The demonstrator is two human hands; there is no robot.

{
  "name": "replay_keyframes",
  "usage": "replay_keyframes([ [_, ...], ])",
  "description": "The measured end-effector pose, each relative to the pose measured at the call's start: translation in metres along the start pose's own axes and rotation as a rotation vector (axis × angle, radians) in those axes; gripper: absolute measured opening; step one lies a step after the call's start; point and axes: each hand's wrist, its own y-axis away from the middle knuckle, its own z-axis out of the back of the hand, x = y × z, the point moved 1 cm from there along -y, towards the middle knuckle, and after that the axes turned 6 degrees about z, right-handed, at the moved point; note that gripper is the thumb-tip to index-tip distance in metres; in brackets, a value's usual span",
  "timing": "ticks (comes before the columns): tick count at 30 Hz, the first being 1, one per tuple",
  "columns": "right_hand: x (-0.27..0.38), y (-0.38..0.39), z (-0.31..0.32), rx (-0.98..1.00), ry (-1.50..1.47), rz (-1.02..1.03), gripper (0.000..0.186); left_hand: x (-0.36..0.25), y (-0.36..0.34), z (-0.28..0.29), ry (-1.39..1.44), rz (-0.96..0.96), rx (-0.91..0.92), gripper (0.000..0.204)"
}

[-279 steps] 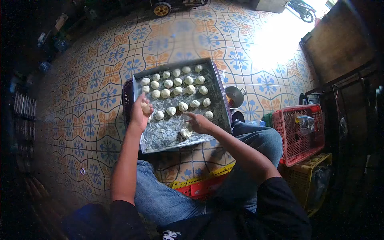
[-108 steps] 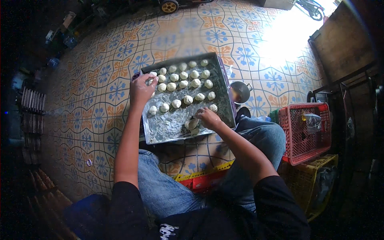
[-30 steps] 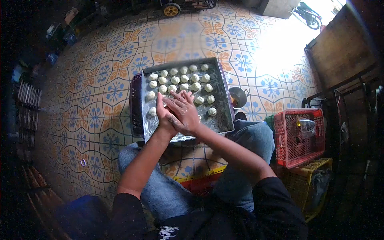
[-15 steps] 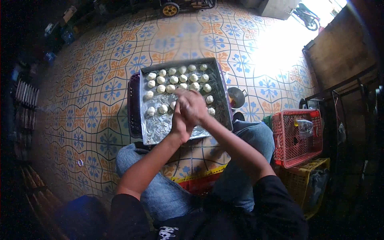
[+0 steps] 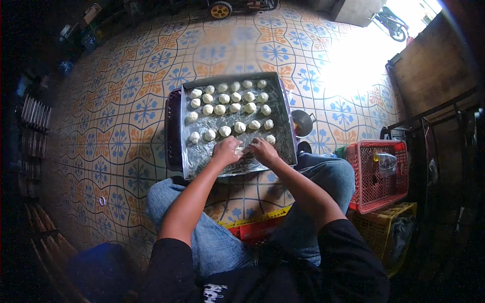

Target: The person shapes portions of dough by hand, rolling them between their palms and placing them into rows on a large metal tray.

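Observation:
A shallow metal tray (image 5: 199, 160) with a floury, whitish-smeared bottom holds rows of round white dough balls (image 5: 220, 109). Low over its near part, my left hand (image 5: 227, 150) and my right hand (image 5: 263, 151) face each other with fingers curled in. Between the fingertips shows a small pale piece of dough (image 5: 243, 150), largely covered by the fingers, and both hands pinch it. One dough ball (image 5: 225, 131) lies just beyond my left fingers; another dough ball (image 5: 271, 140) is beside my right hand.
Beneath the tray, a dark purple crate (image 5: 173, 132) sticks out at the left. A metal pot (image 5: 303, 122) stands to its right on the patterned tile floor (image 5: 129, 151). Farther right are a red crate (image 5: 357, 174) holding a clear plastic bag and a yellow crate (image 5: 376, 224).
My hands were pressed together above the tray's middle; they have parted and come nearer and lower, fingertips facing. Dough balls they covered now show. The view has shifted slightly.

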Motion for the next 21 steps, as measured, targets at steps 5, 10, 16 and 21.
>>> replay_keyframes([
  [5, 0.027, -0.026, 0.006, 0.077, -0.220, -0.130, 0.023, 0.027, 0.011, -0.018, -0.080, -0.045, 0.011, 0.040],
  [10, 0.056, -0.032, 0.053, 0.438, -0.349, -0.216, 0.026, 0.025, 0.015, -0.007, -0.077, -0.103, 0.002, 0.013],
  [16, 0.100, -0.031, 0.188, 0.360, -1.321, -0.233, 0.030, 0.044, 0.029, 0.025, -0.195, -0.086, -0.045, 0.015],
  [21, 0.097, 0.003, 0.288, -0.106, -1.043, 0.009, 0.031, 0.003, 0.040, 0.054, -0.135, -0.262, -0.047, 0.048],
])
